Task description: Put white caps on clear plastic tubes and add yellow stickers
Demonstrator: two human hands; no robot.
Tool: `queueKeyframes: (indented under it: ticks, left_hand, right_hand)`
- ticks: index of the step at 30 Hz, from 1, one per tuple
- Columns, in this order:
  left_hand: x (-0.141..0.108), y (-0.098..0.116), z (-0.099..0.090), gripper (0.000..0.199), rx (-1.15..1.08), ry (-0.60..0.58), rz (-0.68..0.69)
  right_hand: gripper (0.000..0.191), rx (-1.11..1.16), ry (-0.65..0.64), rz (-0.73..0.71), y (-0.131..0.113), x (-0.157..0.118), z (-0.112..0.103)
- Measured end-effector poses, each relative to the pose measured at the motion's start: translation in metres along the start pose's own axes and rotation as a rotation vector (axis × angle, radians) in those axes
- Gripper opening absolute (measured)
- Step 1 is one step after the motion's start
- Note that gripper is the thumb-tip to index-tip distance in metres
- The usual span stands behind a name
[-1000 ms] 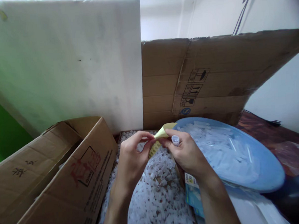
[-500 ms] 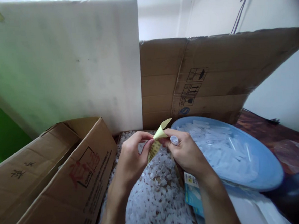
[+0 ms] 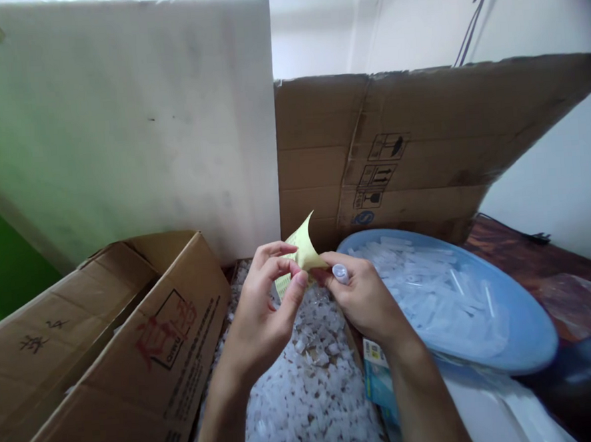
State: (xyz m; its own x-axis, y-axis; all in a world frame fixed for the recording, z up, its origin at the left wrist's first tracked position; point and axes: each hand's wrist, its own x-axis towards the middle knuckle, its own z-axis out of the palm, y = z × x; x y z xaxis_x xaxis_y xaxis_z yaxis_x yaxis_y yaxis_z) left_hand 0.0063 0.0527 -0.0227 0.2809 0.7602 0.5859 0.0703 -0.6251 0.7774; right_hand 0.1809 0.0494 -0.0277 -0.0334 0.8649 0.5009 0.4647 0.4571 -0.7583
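Note:
A yellow sheet of small stickers (image 3: 304,250) curls upward between my hands, its printed dots and rows partly showing. My right hand (image 3: 363,293) is closed on the sheet's right side and also holds a small clear plastic tube (image 3: 341,273), whose round end points toward me. My left hand (image 3: 265,296) has thumb and index fingertip together at the sheet's curled edge; whatever is between them is too small to make out. Its other fingers are bent behind the sheet. Below both hands lies a heap of small translucent plastic pieces (image 3: 306,394).
An open cardboard box (image 3: 183,348) stands on the left. To the right, a blue oval basin (image 3: 538,346) holds many clear tubes. A blue packet (image 3: 378,382) lies by my right forearm. A white board (image 3: 169,122) and a large cardboard sheet (image 3: 315,146) stand behind.
The sheet has turned, and its curled tip now points up and farther left. My left hand has shifted its pinch and its fingers are more raised. My right hand keeps its grip.

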Motion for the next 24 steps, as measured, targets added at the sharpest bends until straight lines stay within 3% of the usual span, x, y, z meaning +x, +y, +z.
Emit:
queueKeyframes:
  ticks: [3, 6, 24]
  left_hand:
    - [0.0, 0.007, 0.004, 0.013, 0.001, -0.008, -0.017]
    - [0.0, 0.009, 0.007, 0.013, 0.036, -0.008, -0.031]
    - [0.002, -0.002, 0.016, 0.013, 0.072, 0.021, -0.046]
  right_hand:
    - [0.028, -0.09, 0.004, -0.07, 0.0, 0.0, 0.002]
    - [0.025, -0.156, 0.0, -0.103, 0.001, -0.001, 0.006]
    - [0.02, -0.296, -0.033, -0.075, 0.004, 0.001, 0.012]
